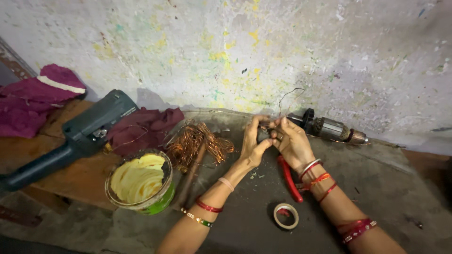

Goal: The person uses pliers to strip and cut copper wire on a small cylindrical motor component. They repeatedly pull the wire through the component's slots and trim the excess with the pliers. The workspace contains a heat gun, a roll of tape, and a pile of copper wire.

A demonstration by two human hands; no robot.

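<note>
Both hands' grips, left hand and right hand, pinching one motor armature, one red pliers, one tape roll

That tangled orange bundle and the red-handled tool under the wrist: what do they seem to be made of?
The tangled bundle looks like bare copper wire: thin, shiny, orange-brown strands. The red-handled tool, probably pliers, seems to have glossy plastic or rubber grips; its metal head is hidden.

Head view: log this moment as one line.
left hand: pinching small part | right hand: pinching same part, thin wire rising | motor armature: behind | red pliers: below
</note>
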